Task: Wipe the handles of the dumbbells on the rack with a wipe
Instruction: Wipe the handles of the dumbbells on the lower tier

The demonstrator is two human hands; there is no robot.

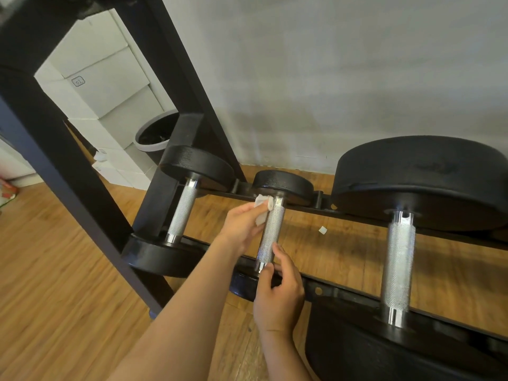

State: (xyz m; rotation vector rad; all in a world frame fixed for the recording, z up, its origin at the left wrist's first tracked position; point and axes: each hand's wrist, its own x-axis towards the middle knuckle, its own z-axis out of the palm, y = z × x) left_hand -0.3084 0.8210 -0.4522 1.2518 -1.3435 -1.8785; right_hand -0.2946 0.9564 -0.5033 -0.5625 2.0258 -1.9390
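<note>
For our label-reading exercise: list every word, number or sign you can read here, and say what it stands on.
Framed mark on the upper white box: two characters, too blurred to read.
Small tag on the lower white box: too small to read.
Nothing else legible.

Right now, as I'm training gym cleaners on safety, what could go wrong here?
The right hand pinches the middle handle near the rack rail; if that handle rolls, fingers could get nipped. The left hand holds a small bunched wipe, so spots may be missed. A white scrap on the floor hints the wipe may be shredding.
</note>
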